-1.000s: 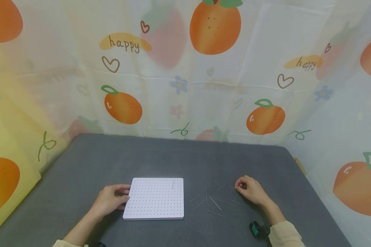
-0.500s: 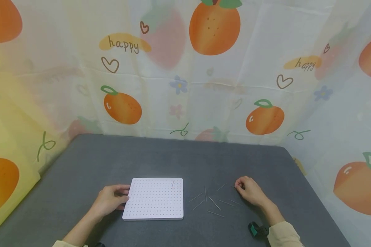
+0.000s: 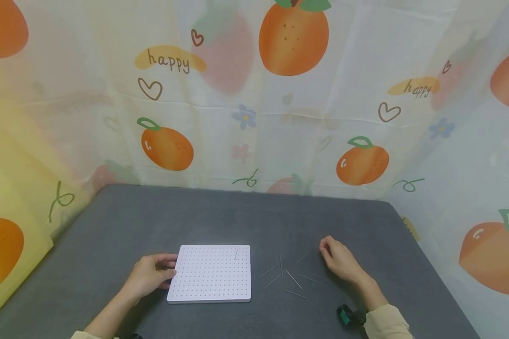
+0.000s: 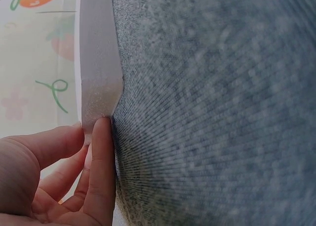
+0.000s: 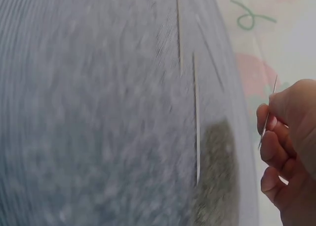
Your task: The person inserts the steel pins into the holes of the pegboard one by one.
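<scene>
A white square pegboard point(image 3: 209, 275) with rows of small holes lies on the grey table. A thin metal pin point(image 3: 236, 254) stands in it near the far right corner. My left hand point(image 3: 149, 275) grips the board's left edge; in the left wrist view the thumb and a finger point(image 4: 102, 161) meet its side wall point(image 4: 101, 82). To the right of the loose pins my right hand point(image 3: 341, 260) is raised a little over the table. Between its thumb and fingers it pinches one thin metal pin point(image 5: 267, 122), seen in the right wrist view; in the head view that pin is hidden.
Several loose metal pins point(image 3: 294, 279) lie scattered on the table between the board and my right hand. The grey table point(image 3: 237, 216) reaches back to a fruit-printed cloth point(image 3: 280, 117). A dark wrist device point(image 3: 350, 316) sits by the right sleeve.
My right hand has risen slightly and turned, with the pin still pinched; its tip no longer shows in the head view. The left hand and the board keep their place.
</scene>
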Demonstrator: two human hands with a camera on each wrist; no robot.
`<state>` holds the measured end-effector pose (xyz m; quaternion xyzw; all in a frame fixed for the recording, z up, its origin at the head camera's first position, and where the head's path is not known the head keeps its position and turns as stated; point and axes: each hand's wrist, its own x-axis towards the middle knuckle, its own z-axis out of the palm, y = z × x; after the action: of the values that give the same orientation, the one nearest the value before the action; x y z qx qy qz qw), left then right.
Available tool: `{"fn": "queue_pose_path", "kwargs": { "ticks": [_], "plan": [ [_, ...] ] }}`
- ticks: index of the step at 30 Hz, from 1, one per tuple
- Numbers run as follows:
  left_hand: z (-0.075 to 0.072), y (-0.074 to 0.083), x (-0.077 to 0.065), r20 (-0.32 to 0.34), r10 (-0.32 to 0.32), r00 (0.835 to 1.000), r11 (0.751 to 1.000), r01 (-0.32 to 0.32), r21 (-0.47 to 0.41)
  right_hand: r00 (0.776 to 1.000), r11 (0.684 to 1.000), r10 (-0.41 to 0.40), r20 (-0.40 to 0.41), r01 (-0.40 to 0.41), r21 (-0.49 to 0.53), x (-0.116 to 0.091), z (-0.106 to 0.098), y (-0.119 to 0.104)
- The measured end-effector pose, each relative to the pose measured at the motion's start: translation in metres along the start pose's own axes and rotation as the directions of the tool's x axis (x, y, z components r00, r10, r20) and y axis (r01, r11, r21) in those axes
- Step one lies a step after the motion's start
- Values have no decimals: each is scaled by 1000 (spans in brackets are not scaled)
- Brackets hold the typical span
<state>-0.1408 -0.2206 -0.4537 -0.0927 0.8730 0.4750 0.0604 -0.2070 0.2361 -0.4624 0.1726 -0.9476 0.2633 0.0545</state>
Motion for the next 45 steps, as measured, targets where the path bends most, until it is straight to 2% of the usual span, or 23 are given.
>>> {"fn": "queue_pose_path", "kwargs": {
  "ticks": [19, 30, 45],
  "plan": [
    [0, -2, -1, 6, 20, 1000, 999, -20, -33, 998, 994, -58, -17, 59, 92, 8, 3, -26],
    [0, 0, 0, 10, -2, 1000, 1000, 2, -15, 983, 972, -155, -94, 169, 166, 15, 13, -41],
    [0, 0, 0, 6, 4, 1000, 1000, -4, -1, 992, 964, -85, -90, 104, 245, 24, 26, -70]
  ]
}}
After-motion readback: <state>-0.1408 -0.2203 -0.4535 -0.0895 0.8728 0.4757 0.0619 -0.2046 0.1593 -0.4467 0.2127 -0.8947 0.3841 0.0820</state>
